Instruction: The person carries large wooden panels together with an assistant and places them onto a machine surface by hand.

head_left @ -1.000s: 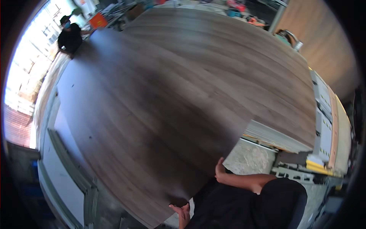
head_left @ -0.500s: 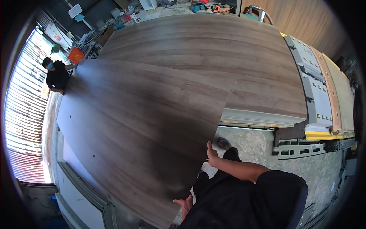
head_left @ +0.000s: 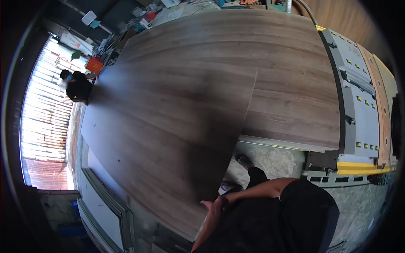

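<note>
Since the earlier frame, the wood-grain panel point(head_left: 168, 122) has been swung left off the stacked board point(head_left: 291, 84). Its near edge is gripped by the left hand point(head_left: 213, 207); the right hand's point(head_left: 230, 196) grip cannot be told, though it lies at that edge.

Black short-sleeved top point(head_left: 303, 211), bare forearms from the sleeve down, dark trousers, dark shoes point(head_left: 244, 161) on the far foot, no gloves on either hand

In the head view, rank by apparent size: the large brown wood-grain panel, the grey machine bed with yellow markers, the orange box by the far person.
1. Brown wood-grain panel
2. Grey machine bed
3. Orange box, though distance shrinks it.
</note>
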Available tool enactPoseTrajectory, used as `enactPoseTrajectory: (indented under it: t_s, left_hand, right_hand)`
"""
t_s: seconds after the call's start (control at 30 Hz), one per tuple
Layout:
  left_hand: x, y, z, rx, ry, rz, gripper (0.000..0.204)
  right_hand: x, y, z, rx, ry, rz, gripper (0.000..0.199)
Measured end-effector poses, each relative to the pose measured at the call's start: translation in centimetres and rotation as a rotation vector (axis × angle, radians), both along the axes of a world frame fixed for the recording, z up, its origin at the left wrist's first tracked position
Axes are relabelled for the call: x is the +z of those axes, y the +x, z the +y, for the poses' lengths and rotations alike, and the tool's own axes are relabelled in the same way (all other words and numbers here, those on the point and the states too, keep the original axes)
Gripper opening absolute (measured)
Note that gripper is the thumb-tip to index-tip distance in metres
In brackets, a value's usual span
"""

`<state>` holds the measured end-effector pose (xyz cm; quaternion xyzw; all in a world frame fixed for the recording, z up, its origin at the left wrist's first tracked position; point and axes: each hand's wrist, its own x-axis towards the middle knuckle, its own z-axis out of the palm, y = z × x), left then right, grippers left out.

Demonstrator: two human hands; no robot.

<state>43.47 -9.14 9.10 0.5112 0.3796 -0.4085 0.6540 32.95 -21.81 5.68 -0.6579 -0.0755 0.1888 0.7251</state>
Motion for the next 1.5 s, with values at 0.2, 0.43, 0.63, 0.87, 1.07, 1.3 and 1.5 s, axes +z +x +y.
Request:
enactPoseTrajectory:
  t_s: [0.2,0.43,0.63,0.87,1.07,1.3,1.5]
  left_hand:
    - [1.4,-10.3,-8.9,0.471,-0.237,0.12,0.065]
    - [9.3,-17.9,-12.4,0.535,-0.481,0.103,0.079]
    - [17.1,-17.5,-5.5,-0.27,-0.722,0.124,0.044]
    - [8.5,-14.9,9.8,-0.076,0.897,-1.308,0.049]
    - [5.7,-26.7,-1.5,-0.021,-0.124,-0.618,0.078]
    - [2.5,-36.2,-11.3,-0.035,-0.071,-0.588,0.074]
    - [5.0,-42.5,-20.3,-0.103,0.097,-0.572,0.082]
  right_hand:
    - [4.7,-5.0,2.8,-0.29,0.401,0.431,0.077]
    - [5.3,-11.7,7.9,-0.683,0.517,0.573,0.072]
    - [5.3,-15.4,8.1,-0.977,-0.272,0.152,0.069]
    - [11.0,-24.8,0.0,-1.248,0.823,1.054,0.067]
    - [10.8,-36.1,-8.6,-1.443,0.947,0.883,0.036]
    - [13.2,-50.0,-17.4,-1.444,0.547,0.759,0.028]
    - [18.5,-60.2,-21.4,-1.541,0.365,0.74,0.033]
